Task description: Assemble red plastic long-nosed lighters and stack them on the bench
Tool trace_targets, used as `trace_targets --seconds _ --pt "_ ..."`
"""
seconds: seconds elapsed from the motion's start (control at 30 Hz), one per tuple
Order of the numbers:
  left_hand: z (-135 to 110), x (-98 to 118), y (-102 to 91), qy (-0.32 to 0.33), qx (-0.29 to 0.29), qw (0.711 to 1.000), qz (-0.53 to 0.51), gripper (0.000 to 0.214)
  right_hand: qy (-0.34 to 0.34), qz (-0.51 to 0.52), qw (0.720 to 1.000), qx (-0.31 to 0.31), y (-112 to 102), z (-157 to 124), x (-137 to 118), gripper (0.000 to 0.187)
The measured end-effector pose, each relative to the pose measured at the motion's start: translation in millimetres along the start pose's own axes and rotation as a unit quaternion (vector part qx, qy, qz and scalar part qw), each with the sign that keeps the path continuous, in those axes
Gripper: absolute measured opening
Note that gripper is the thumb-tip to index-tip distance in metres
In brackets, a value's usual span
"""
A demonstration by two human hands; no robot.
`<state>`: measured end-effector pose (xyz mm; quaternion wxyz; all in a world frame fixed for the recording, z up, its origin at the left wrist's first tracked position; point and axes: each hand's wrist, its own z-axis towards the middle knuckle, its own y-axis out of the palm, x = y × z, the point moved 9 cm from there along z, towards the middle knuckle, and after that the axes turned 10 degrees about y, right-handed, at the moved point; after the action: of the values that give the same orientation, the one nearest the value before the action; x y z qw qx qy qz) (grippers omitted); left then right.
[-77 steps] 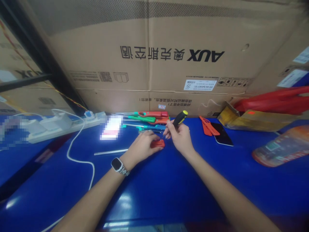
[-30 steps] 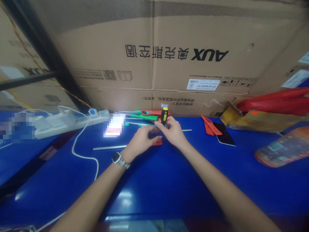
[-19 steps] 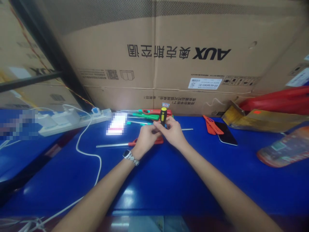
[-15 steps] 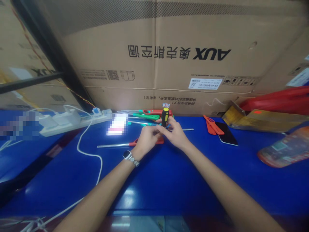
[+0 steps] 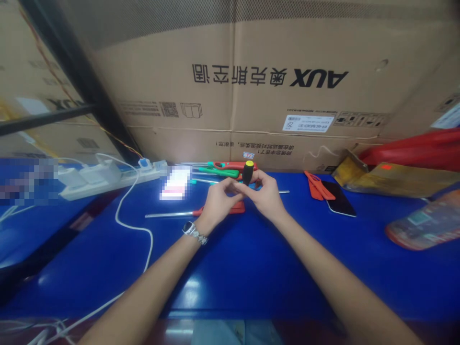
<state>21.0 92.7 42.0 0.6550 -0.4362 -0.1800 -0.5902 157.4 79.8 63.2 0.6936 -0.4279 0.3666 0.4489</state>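
A screwdriver (image 5: 248, 173) with a black and yellow handle stands upright between my hands, its lower end hidden by fingers. My right hand (image 5: 267, 196) is closed around it with bent fingers. Beside it, my left hand (image 5: 220, 201) is closed in a pinch, thumb close to my right fingers; what it grips is hidden. Under my hands lies a red long-neck lighter (image 5: 197, 212), its metal tube pointing left. Behind are a green long-neck lighter (image 5: 223, 172) and another red lighter (image 5: 215, 165). A metal tube (image 5: 283, 192) sticks out past my right hand.
A large cardboard box (image 5: 172, 91) walls off the back. At left are a power strip (image 5: 108, 179), a white cable (image 5: 149, 239) and a bright blurred rectangle (image 5: 175, 183). Orange plastic pieces (image 5: 319, 186), a phone (image 5: 343, 206) and a plastic jar (image 5: 420, 227) lie right on the blue tabletop (image 5: 251, 278).
The screwdriver handle has turned, with less yellow showing on its side. My fingers have shifted slightly around it, and the left hand's fingers arch higher.
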Motion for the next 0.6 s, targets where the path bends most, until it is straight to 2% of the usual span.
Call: trace_targets --seconds 0.1,0.2,0.37,0.43,0.47,0.53,0.6 --pt "-1 -1 1.5 -0.011 0.017 1.000 -0.012 0.008 -0.009 -0.017 0.999 0.039 0 -3 -1 0.036" --pt "-3 -3 8.0 -0.020 -0.007 0.998 -0.058 0.010 -0.018 -0.021 0.999 0.015 1 -4 -4 0.029" --pt "-3 3 16.0 0.002 -0.080 0.993 -0.086 0.019 0.013 0.063 0.985 -0.158 9 -4 -7 0.031" --pt "-3 6 18.5 0.024 -0.115 0.990 -0.074 0.020 0.027 0.081 0.976 -0.200 10 -5 -8 0.029" --pt "-3 7 19.8 0.031 -0.130 0.988 -0.072 0.021 0.027 0.077 0.976 -0.204 10 -5 -8 0.029" --pt "-3 5 20.1 0.031 -0.138 0.987 -0.080 0.020 0.014 0.049 0.984 -0.173 8 -3 -9 0.027" --pt "-1 2 15.3 0.018 -0.102 0.991 -0.083 0.019 0.001 0.018 0.994 -0.107 3 0 -8 0.025"
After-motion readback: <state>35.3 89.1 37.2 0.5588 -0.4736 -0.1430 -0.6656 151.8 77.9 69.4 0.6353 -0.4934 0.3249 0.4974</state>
